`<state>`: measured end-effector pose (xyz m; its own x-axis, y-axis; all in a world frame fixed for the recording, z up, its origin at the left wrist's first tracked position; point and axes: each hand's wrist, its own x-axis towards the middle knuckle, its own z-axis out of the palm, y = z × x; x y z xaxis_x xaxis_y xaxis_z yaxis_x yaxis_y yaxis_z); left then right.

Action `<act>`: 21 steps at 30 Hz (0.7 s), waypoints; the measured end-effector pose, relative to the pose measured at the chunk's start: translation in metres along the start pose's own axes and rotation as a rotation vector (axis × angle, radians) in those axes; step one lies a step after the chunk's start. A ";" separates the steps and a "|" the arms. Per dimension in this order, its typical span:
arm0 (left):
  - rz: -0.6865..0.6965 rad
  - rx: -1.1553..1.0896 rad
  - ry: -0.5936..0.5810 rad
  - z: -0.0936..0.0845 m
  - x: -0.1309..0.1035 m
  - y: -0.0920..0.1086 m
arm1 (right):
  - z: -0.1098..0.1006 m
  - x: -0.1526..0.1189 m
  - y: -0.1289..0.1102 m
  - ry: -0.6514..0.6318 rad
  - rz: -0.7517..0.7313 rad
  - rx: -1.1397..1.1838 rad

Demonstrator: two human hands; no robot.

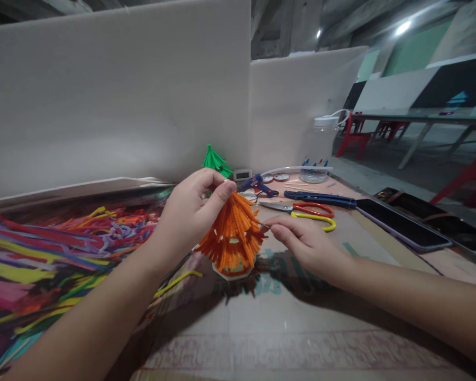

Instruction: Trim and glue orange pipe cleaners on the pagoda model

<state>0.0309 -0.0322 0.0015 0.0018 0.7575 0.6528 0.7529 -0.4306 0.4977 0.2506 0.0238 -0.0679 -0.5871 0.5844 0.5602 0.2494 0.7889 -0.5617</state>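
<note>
An orange tiered tree of fuzzy stems (236, 233) stands upright on a pale base at the middle of the table. My left hand (200, 203) is closed round the top of it, thumb and fingers pinched at the tip. On the tree's right side, my right hand (301, 241) pinches a thin stick-like thing (264, 225) whose far end reaches the orange fringe. Behind my left hand rises a green tree of the same kind (214, 160), its lower part hidden.
Colourful fuzzy stems (63, 254) are heaped at the left. Behind and right are a blue glue gun (258, 185), scissors (311, 210), a blue cutter (321, 198), a phone (402, 225) and a clear bottle (317, 151). White boards (115, 95) stand behind.
</note>
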 end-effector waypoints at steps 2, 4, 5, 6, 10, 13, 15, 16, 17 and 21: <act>0.007 -0.002 0.002 0.000 0.000 0.000 | 0.000 -0.001 0.000 0.006 -0.013 0.000; 0.011 -0.004 0.002 0.000 0.000 0.000 | 0.000 -0.001 0.000 0.010 -0.022 0.000; 0.010 -0.005 -0.001 0.000 0.000 0.000 | 0.000 -0.001 0.000 0.008 -0.025 -0.001; 0.008 -0.004 -0.003 0.000 0.000 0.000 | 0.000 -0.001 -0.001 0.006 -0.027 -0.002; 0.004 0.004 -0.006 0.000 0.000 0.000 | -0.001 0.000 -0.002 -0.012 -0.024 -0.005; 0.007 0.010 -0.001 0.000 0.000 0.001 | -0.002 0.000 -0.002 -0.016 -0.014 -0.004; -0.001 0.002 0.002 0.001 0.000 0.002 | -0.002 0.001 -0.001 -0.019 -0.008 0.001; -0.006 -0.005 0.003 0.001 0.000 0.002 | -0.001 0.001 -0.001 -0.023 -0.009 0.004; -0.008 -0.012 0.006 0.001 0.000 0.002 | -0.001 0.001 -0.001 -0.026 -0.011 0.007; -0.004 -0.016 0.006 0.001 0.000 0.002 | -0.001 0.001 -0.002 -0.020 -0.010 0.033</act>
<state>0.0329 -0.0328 0.0015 -0.0051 0.7566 0.6539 0.7425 -0.4351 0.5092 0.2503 0.0232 -0.0659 -0.6048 0.5723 0.5538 0.2177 0.7877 -0.5763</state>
